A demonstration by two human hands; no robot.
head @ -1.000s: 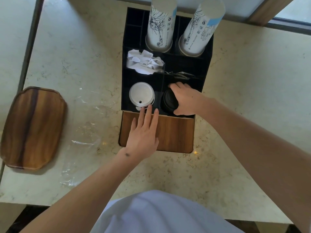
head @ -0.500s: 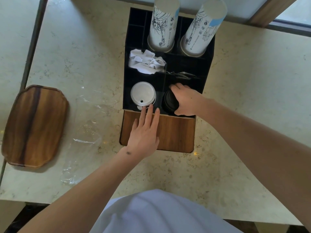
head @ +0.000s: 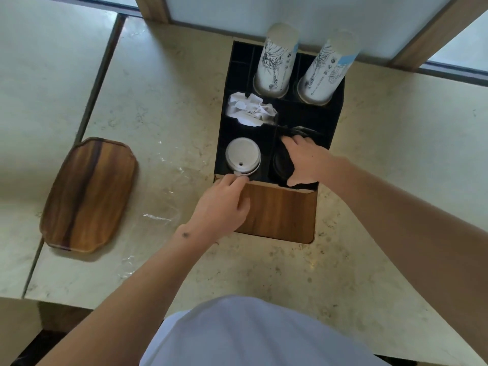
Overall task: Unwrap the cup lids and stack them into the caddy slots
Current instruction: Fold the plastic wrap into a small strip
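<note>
A black caddy with a wooden front stands on the marble counter. Its front left slot holds a stack of white lids; its front right slot holds black lids. My left hand rests on the caddy's front edge, its fingertips pinching the near rim of the white lids. My right hand lies over the black lids, fingers curled on them and covering most of the stack.
Two tall stacks of printed paper cups fill the back slots. Crumpled white paper sits in a middle slot. Clear plastic wrap lies on the counter left of the caddy, beside a wooden tray.
My left hand has slid forward and its flat fingers have curled onto the rim of the white lids. My right hand stays on the black lids. The view has pulled back.
</note>
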